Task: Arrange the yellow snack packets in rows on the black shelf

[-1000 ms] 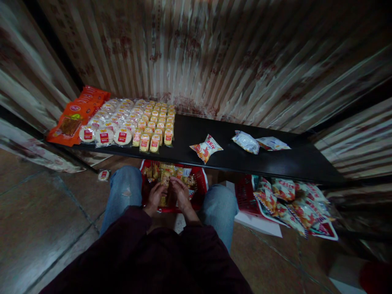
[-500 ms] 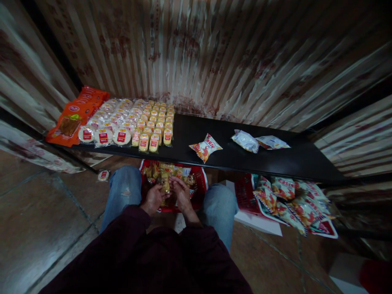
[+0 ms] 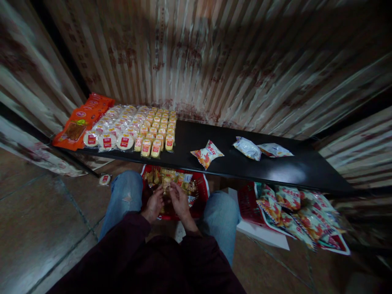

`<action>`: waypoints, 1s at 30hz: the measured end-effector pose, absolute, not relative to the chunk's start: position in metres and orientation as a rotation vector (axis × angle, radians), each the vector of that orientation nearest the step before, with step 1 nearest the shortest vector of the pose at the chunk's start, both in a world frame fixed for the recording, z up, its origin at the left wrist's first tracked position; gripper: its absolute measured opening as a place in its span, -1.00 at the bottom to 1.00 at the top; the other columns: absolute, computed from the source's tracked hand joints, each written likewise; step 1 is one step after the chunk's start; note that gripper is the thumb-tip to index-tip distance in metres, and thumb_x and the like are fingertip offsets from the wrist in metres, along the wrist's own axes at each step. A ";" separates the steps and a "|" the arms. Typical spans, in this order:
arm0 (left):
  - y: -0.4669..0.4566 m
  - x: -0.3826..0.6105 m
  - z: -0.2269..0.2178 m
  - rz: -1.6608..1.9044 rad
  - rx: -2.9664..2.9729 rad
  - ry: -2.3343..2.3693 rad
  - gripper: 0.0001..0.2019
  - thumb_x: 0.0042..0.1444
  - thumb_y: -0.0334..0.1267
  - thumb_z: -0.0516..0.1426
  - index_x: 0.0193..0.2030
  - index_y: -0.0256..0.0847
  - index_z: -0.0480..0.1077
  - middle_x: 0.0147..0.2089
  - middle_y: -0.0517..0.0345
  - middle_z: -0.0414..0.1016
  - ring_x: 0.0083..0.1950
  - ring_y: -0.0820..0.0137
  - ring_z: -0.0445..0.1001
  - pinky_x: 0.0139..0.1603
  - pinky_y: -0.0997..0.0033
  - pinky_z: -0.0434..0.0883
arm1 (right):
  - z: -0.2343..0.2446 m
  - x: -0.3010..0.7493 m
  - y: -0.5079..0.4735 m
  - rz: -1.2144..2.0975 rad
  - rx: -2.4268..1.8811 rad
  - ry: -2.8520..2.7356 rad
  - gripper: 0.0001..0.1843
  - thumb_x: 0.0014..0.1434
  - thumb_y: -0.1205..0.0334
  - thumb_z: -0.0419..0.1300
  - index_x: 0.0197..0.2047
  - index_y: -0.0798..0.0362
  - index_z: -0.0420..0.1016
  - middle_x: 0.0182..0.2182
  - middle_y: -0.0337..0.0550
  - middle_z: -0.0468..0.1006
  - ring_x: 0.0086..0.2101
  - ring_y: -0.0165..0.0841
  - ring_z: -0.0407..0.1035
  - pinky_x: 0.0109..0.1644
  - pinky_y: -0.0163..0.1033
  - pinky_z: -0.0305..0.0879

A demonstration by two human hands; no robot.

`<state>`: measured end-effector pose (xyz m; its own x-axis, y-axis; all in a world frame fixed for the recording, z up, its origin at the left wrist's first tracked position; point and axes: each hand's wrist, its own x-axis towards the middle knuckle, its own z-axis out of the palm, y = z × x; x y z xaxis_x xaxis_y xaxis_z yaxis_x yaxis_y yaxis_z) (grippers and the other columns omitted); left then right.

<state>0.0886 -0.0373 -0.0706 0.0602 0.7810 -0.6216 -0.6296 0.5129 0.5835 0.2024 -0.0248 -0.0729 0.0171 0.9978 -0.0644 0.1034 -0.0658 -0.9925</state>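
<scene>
Between my knees, my left hand (image 3: 154, 203) and my right hand (image 3: 180, 199) are both closed on one small wrapped snack cake (image 3: 166, 184), pinching it from either side. It is yellowish, in clear plastic. Under my hands is a red basket (image 3: 204, 188) holding more small wrapped snacks of the same colour. On the black shelf (image 3: 190, 134) above, similar small yellow packaged cakes (image 3: 157, 130) stand in rows. Beside them are rows of round white wrapped cakes (image 3: 125, 141).
An orange snack bag (image 3: 85, 116) lies at the shelf's left end. A white-and-orange packet (image 3: 207, 154) and two whitish packets (image 3: 247, 148) lie farther right. A second basket (image 3: 249, 204) at right overflows with chip bags. One round cake (image 3: 104, 179) lies on the floor. Striped curtains enclose the shelf.
The view has tilted slightly, so the shelf sits lower in the picture. Both hands keep hold of the small cake, which has turned a little between the fingers.
</scene>
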 end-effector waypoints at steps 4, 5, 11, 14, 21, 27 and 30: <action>-0.040 0.088 -0.069 1.023 0.281 1.130 -0.49 0.01 -0.21 0.10 0.17 0.00 0.27 -0.07 0.14 0.50 -0.31 0.51 0.45 -0.42 0.57 0.32 | -0.077 0.203 -0.026 1.192 -1.379 -1.255 -0.63 0.10 0.02 0.16 -0.05 -0.05 0.50 -0.09 -0.12 0.56 -0.14 -0.22 0.46 0.02 -0.09 0.33; -0.040 0.087 -0.069 1.021 0.310 1.131 -0.49 0.00 -0.22 0.12 0.16 0.01 0.29 -0.04 0.14 0.49 -0.30 0.52 0.45 -0.41 0.58 0.31 | -0.078 0.202 -0.026 1.194 -1.390 -1.224 -0.64 0.09 0.02 0.16 -0.06 -0.05 0.50 -0.11 -0.13 0.57 -0.14 -0.22 0.46 0.03 -0.09 0.32; -0.042 0.087 -0.068 1.151 0.513 1.185 -0.49 -0.18 -0.29 0.25 0.02 -0.12 0.43 0.01 0.07 0.44 -0.12 0.40 0.43 -0.30 0.54 0.35 | -0.085 0.202 -0.024 1.187 -1.399 -1.110 -0.63 -0.03 0.07 0.26 -0.12 -0.02 0.50 -0.17 -0.15 0.59 -0.15 -0.22 0.45 0.04 -0.08 0.30; -0.040 0.088 -0.071 1.214 0.607 1.267 -0.48 -0.20 -0.27 0.27 0.00 -0.17 0.42 -0.10 0.05 0.47 -0.17 0.38 0.43 -0.33 0.52 0.36 | -0.088 0.201 -0.023 1.230 -1.349 -1.077 -0.63 -0.05 0.10 0.25 -0.12 -0.02 0.49 -0.18 -0.14 0.59 -0.16 -0.22 0.46 0.03 -0.08 0.31; -0.038 0.089 -0.074 1.270 0.824 1.373 -0.66 -0.15 -0.26 0.25 -0.15 -0.18 0.46 -0.13 0.07 0.50 -0.12 0.36 0.44 -0.02 0.35 0.36 | -0.085 0.201 -0.024 1.223 -1.368 -1.012 -0.62 0.00 0.04 0.22 -0.11 -0.02 0.50 -0.14 -0.14 0.57 -0.10 -0.23 0.42 0.05 -0.10 0.29; -0.044 0.090 -0.067 1.265 1.150 1.438 -0.61 -0.03 -0.35 0.14 -0.01 -0.07 0.44 -0.04 0.08 0.42 -0.02 0.34 0.39 0.09 0.30 0.29 | -0.081 0.201 -0.026 1.200 -1.367 -1.040 -0.51 0.04 0.00 0.18 0.03 -0.01 0.43 0.00 -0.09 0.49 0.00 -0.21 0.36 0.14 -0.07 0.22; -0.045 0.091 -0.067 1.283 1.204 1.466 -0.62 -0.01 -0.38 0.11 -0.01 -0.08 0.44 -0.05 0.06 0.40 0.01 0.32 0.38 0.13 0.27 0.27 | -0.080 0.201 -0.025 1.206 -1.357 -1.040 -0.50 0.02 -0.02 0.20 0.03 -0.02 0.44 0.05 -0.10 0.47 0.06 -0.19 0.32 0.16 -0.05 0.20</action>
